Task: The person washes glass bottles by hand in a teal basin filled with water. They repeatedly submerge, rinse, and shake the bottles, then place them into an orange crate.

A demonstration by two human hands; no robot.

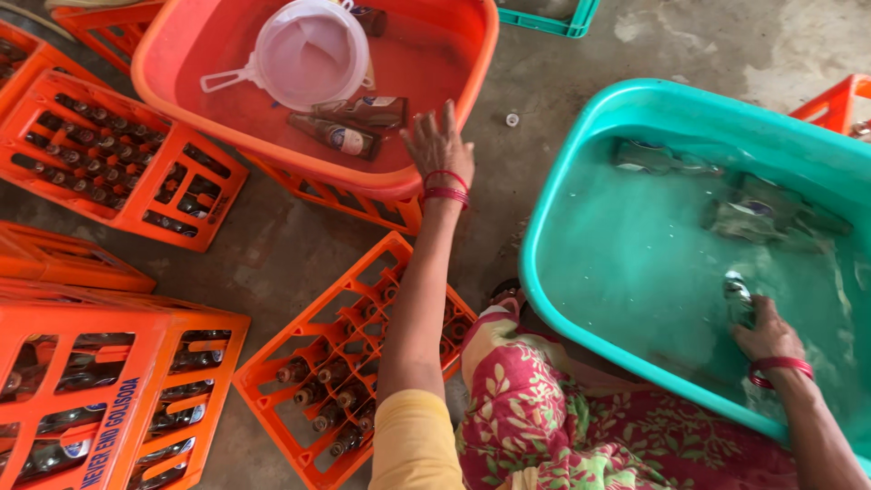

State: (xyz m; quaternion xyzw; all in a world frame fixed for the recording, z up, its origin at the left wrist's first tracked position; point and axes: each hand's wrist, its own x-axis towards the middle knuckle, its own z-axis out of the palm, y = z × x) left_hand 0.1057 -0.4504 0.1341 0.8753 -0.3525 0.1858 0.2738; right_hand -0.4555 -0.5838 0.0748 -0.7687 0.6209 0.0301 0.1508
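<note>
patterned lap nearest me; right hand is gripping a submerged bottle in the teal tub, left hand is spreading over the orange tub; i judge rinsing underway.

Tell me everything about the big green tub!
The tub is a large teal plastic basin with a thick rolled rim and rounded corners, sitting on the concrete floor. It is filled with clear water. Several glass bottles lie sunk in it. The right hand reaches into the water, gripping one bottle.
</note>
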